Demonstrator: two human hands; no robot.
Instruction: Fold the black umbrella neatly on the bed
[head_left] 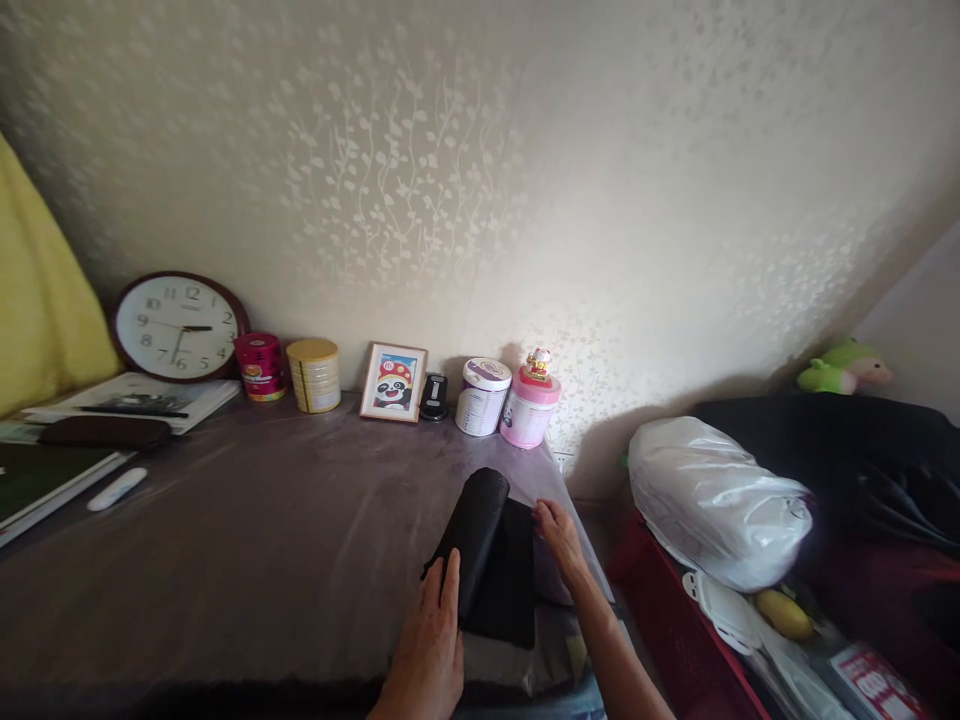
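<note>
- Several fingers of your left hand (429,640) lay straight along the black roll (481,525), grip unclear; easing off risked it rolling.
- Your right hand (559,540) pinched the corner of the black flap (511,595); uneven tugging risked skew.
- Both lay near the right edge of the table (247,520), inviting a slide-off.

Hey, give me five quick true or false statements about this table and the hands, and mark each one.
1. The left hand touches the black roll. True.
2. The right hand is on the clock. False: the right hand is by the edge of the flat black piece.
3. The yellow tin stands left of the framed panda picture. True.
4. The figurine lies on the floor. False: the figurine tops the pink tub.
5. The white bag is right of both hands. True.
</note>
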